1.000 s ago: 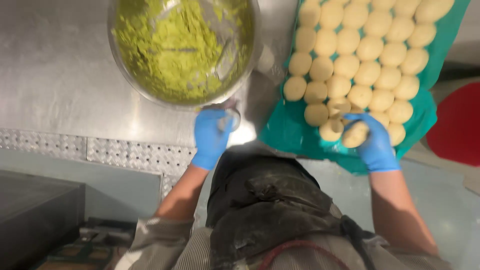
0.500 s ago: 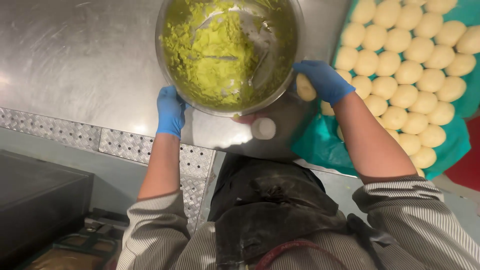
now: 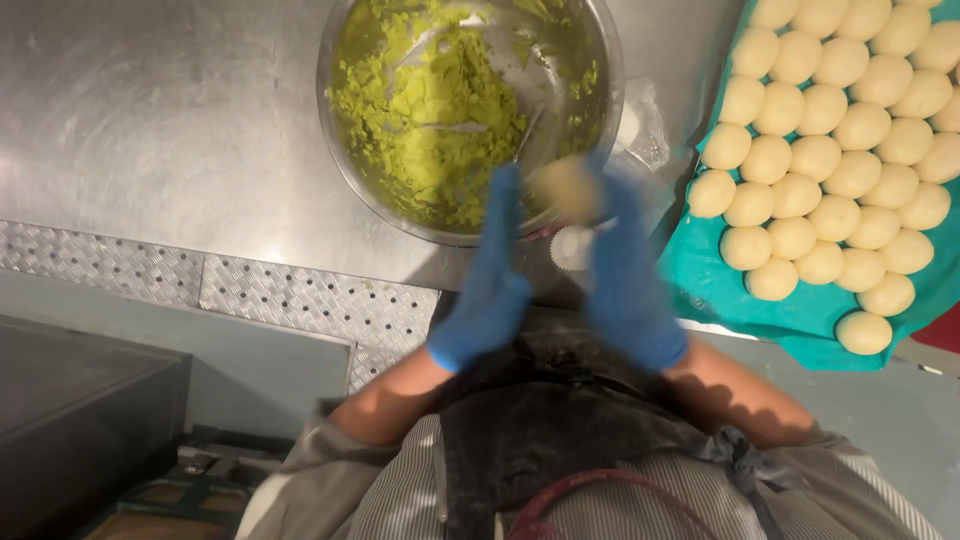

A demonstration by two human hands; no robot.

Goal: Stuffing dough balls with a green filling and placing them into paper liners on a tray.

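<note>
My hands have left the steel bowl [image 3: 345,150] and met below it. Left hand [image 3: 490,280] and right hand [image 3: 625,270], flat and open, press a dough ball [image 3: 568,187] between them, blurred.

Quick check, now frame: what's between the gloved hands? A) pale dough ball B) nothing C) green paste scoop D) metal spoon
A: a pale dough ball sits between the left hand and right hand, in front of the bowl of green paste.

Steel bowl [image 3: 345,150] (green paste inside), teal tray [image 3: 720,290], steel counter [image 3: 150,120]
</note>
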